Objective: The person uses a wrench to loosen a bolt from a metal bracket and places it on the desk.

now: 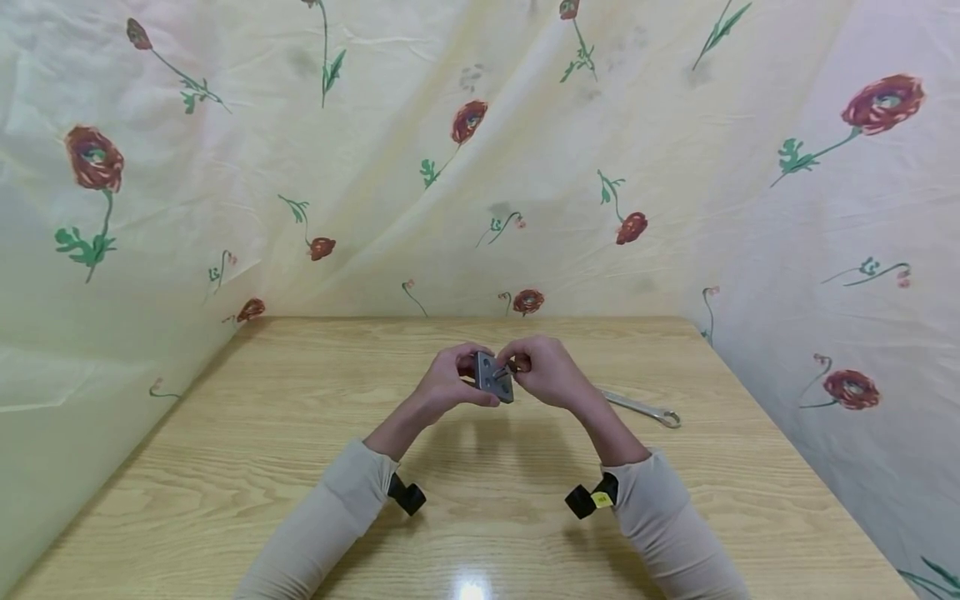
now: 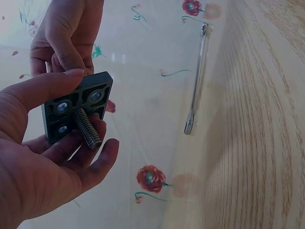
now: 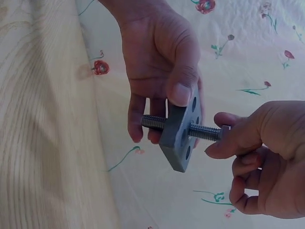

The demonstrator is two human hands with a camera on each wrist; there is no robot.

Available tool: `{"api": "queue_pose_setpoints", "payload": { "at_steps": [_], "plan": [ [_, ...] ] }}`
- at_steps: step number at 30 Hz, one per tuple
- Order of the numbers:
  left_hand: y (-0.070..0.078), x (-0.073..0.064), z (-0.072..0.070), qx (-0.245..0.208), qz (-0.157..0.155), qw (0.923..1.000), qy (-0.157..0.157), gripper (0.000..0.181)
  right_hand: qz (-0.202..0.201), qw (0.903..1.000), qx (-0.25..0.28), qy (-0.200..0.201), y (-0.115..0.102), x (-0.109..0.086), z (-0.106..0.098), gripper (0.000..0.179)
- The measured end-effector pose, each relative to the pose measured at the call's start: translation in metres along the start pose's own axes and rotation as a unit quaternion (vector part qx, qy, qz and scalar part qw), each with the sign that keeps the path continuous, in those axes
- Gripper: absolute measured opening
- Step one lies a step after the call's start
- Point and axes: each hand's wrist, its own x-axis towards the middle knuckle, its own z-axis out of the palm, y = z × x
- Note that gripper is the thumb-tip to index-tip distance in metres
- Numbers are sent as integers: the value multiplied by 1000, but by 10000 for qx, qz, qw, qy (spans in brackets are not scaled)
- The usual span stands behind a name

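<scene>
Bolt head (image 3: pixel 225 130) partly behind right hand (image 3: pixel 281 145), head-view wrench (image 1: pixel 639 407) partly behind right forearm (image 1: pixel 604 425).

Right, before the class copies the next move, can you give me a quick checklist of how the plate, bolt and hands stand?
1. Left hand grips the plate: ok.
2. Bolt passes through the plate: ok, its shank shows on both sides.
3. Right hand holds the bolt at its head end: ok, in a pinch.
4. Bolt head flush against the plate: not ok, threaded shank shows between them.
5. Bolt threads biting in the hole: cannot tell, the inside is hidden.
6. Ring-end wrench set down away from the hands: ok, on the table.
</scene>
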Motion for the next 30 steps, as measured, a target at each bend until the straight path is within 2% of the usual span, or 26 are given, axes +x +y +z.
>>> {"api": "queue_pose_setpoints", "payload": {
  "at_steps": [4, 7, 12, 18, 21, 30],
  "plan": [
    [-1, 0, 0, -12, 5, 10000, 3, 62, 160, 9999, 54, -15, 1, 0, -3, 33],
    [-1, 0, 0, 23, 31, 10000, -12, 63, 604, 9981, 44, 126, 2, 0, -4, 41],
    [-2, 0, -1, 164, 13, 9999, -11, 63, 1353, 9895, -382, 346, 3, 1, -2, 55],
    [-3, 0, -1, 145, -37, 9999, 19, 64, 1788, 9820, -608, 99, 4, 1, 2, 78],
    [-2, 0, 0, 119, -22, 9999, -1, 64, 1892, 9799, -626, -60, 4, 1, 6, 82],
    [-2, 0, 0, 107, 12, 9999, -7, 64, 1651, 9835, -733, -92, 2, 2, 14, 63]
  ]
}}
